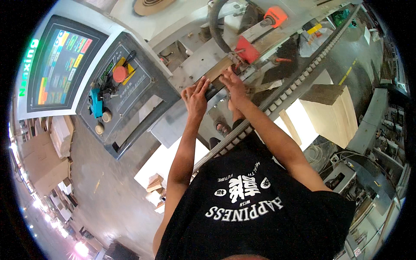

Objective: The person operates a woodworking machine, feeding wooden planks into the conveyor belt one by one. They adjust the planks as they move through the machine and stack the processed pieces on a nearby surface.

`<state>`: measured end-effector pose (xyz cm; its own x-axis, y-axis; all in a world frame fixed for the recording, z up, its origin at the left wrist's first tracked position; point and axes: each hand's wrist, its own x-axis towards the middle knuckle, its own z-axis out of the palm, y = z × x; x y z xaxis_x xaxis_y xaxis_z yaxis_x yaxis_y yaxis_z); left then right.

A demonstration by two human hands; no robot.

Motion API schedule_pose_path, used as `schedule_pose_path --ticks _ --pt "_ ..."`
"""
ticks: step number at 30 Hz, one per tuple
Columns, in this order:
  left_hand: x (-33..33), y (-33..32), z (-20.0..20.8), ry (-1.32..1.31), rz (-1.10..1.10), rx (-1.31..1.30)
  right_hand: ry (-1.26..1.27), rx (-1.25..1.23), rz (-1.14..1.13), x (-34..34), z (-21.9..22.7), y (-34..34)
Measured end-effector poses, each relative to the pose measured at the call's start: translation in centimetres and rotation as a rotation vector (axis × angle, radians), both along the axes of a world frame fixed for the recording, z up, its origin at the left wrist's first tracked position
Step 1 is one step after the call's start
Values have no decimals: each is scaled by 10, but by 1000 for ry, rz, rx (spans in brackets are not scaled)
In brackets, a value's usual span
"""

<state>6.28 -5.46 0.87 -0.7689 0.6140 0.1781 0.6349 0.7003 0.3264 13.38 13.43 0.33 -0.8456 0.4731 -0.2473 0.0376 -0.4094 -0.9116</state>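
My left hand point(196, 99) rests at the near edge of a machine's metal table point(190, 69), its fingers stretched out and slightly apart on a narrow wooden strip point(218, 69). Just to its right, my right hand point(234, 86) reaches onto the same strip, its fingers bent a little and lying on top; its underside is hidden. The strip lies along the table, its right end close to a red guard point(248, 50) on the machine. Neither hand is wrapped around the strip.
A control panel point(125, 82) with a red button and a lit screen point(65, 69) stands at left. A roller rail point(281, 97) runs diagonally in front of me. Stacked pale boards point(336, 117) sit at right. An orange-red motor-like part point(275, 17) is farther back.
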Motion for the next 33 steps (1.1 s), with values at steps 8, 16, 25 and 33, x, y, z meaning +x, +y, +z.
schedule_pose_path --ticks 8,16,25,33 --pt "-12 75 2 -41 48 106 -74 328 -96 88 20 14" --pt "1 52 -13 164 128 193 -582 821 -417 258 0 122" --pt "87 -67 -16 48 168 250 -1229 1164 123 430 -109 105" --pt "113 -34 17 -59 23 398 -1115 1081 -106 456 -61 87"
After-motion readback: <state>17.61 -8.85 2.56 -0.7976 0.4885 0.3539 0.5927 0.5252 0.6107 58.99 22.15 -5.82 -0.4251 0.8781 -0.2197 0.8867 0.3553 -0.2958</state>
